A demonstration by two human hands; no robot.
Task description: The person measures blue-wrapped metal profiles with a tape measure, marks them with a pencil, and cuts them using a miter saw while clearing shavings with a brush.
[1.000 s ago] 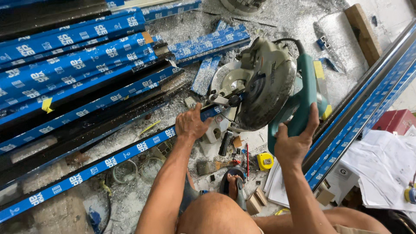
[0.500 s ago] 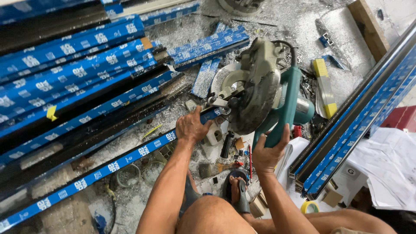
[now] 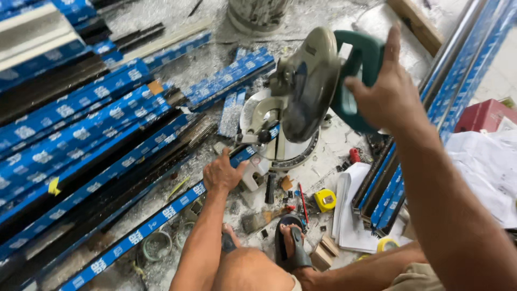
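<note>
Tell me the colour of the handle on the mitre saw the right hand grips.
Dark green; the mitre saw's moulded handle, under the right hand, shows best in the head view.
</note>
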